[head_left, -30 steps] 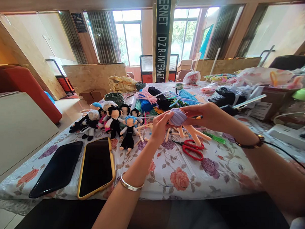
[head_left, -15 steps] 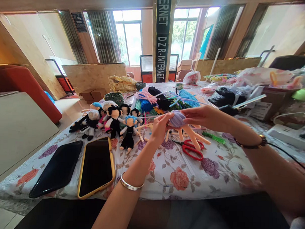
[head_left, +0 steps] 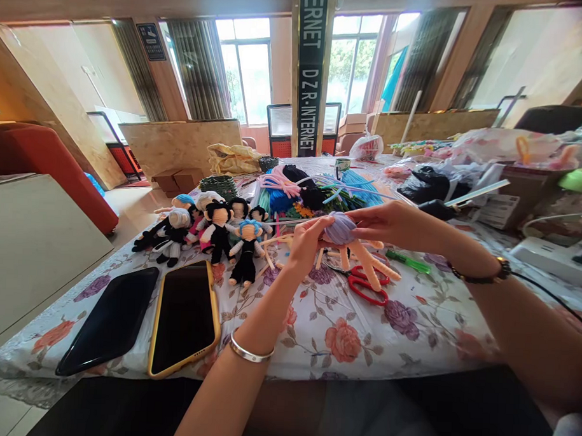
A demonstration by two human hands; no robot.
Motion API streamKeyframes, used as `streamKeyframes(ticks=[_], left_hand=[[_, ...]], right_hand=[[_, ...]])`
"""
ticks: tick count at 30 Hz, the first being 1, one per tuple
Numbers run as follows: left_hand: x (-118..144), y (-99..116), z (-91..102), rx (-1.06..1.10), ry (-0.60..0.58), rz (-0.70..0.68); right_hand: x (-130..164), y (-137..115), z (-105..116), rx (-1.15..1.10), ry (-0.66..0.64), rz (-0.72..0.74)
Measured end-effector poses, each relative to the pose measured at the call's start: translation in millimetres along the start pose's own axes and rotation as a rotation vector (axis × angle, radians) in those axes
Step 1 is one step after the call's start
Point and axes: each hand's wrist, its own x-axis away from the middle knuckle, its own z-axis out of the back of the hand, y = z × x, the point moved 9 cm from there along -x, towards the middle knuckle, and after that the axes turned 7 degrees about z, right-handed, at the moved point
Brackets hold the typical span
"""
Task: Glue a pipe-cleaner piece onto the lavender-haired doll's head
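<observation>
Between my two hands, above the table, is a pipe-cleaner doll point(head_left: 341, 230) with lilac hair wound over its head and peach limbs hanging toward the lower right. My left hand point(head_left: 310, 243) pinches the left side of the head. My right hand point(head_left: 383, 225) grips the hair from the right, fingers closed on it. Below the doll lie red-handled scissors point(head_left: 368, 292), their blades partly hidden behind its limbs. Several peach pipe cleaners point(head_left: 269, 258) are scattered just left of my left hand. A green-handled tool point(head_left: 408, 261) rests under my right hand.
Finished dolls point(head_left: 218, 231) sit grouped at the left. In front of them lie a black phone-like slab point(head_left: 110, 320) and a yellow-cased phone point(head_left: 185, 319). A heap of coloured pipe cleaners point(head_left: 292, 186) is behind my hands. Bags point(head_left: 430, 185) and a cardboard box point(head_left: 521, 194) fill the right side.
The doll has turned slightly, its hanging limbs shifting a little to the left. Both hands keep their hold in nearly the same place.
</observation>
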Motion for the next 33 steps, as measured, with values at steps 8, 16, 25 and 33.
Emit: streamKeyframes(ticks=[8,16,25,33], left_hand=[[-1,-1,-1.0,-0.001,-0.029,-0.004],[0,-3,-1.2,-0.017,-0.04,0.007],[0,2,-1.4,0.007,-0.031,-0.03],[4,11,-0.2,0.065,0.01,-0.113]], right_hand=[[0,3,-1,0.006,-0.005,-0.032],[-2,2,2,0.036,0.045,-0.017],[-1,5,-1,-0.026,0.025,-0.035],[1,1,8,-0.014,0.139,-0.044]])
